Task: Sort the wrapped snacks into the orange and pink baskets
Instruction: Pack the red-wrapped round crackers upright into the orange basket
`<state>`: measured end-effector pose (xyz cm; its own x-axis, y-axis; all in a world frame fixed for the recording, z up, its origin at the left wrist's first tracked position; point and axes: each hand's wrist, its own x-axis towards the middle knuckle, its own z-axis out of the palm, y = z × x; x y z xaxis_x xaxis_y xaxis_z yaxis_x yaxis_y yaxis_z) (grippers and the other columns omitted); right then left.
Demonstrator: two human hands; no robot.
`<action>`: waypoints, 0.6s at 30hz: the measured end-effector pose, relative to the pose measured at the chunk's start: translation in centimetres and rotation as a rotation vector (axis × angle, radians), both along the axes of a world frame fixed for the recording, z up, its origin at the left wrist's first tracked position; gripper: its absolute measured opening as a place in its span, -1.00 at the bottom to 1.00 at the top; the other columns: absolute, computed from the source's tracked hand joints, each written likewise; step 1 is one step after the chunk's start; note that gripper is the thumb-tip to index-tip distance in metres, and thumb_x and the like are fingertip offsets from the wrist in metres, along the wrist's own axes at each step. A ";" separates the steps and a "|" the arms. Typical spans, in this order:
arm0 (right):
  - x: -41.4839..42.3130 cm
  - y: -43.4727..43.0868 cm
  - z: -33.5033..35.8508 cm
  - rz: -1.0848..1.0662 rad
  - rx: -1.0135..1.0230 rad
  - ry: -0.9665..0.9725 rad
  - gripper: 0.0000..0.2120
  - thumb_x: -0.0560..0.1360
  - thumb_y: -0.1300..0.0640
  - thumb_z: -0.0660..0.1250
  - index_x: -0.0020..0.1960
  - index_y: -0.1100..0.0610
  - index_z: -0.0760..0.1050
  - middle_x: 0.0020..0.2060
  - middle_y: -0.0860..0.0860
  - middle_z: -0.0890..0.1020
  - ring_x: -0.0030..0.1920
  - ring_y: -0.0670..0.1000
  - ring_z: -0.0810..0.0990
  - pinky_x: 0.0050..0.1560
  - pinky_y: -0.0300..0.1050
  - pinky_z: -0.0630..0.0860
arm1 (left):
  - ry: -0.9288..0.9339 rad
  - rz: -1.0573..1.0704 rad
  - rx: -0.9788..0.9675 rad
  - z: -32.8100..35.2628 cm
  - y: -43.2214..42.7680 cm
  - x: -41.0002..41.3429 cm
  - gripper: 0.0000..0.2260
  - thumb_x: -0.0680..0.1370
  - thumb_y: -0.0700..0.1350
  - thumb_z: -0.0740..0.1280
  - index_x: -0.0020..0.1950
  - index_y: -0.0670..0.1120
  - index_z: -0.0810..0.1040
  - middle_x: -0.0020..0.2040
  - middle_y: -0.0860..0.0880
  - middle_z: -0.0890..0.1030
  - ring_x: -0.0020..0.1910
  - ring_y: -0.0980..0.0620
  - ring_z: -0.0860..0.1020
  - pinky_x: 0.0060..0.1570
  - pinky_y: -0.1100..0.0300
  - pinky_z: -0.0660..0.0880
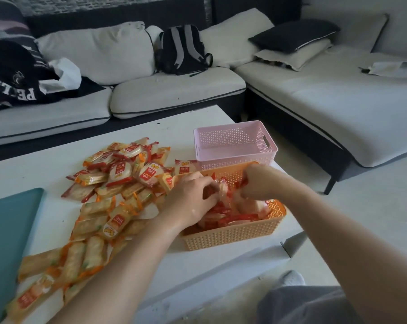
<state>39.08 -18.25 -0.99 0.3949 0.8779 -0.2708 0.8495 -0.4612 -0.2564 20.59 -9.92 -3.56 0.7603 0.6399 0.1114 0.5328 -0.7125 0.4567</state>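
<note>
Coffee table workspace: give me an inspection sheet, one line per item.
Surface: white table, mostly covered on its left half.
Job's things: loose pile of wrapped snacks on the table; orange basket partly filled with red-wrapped packs; pink basket behind it, empty.
Clutter: teal tray at the table's left edge.
Grippers: left hand and right hand both inside the orange basket, fingers closed on snack packs.
Cables: nothing seen.
Surroundings: sofa with cushions, a black backpack, dark clothing at left.
</note>
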 end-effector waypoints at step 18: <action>2.3 -0.2 -1.0 -0.341 0.175 0.355 -0.83 0.47 0.21 0.40 -0.05 0.34 0.59 -0.29 0.16 0.73 -0.31 0.08 0.77 -0.11 0.15 0.73 | 0.528 -0.108 0.159 1.6 0.5 6.1 -0.60 0.53 0.01 0.42 0.34 -0.02 0.46 0.28 -0.12 0.55 0.34 -0.16 0.39 0.11 0.00 0.36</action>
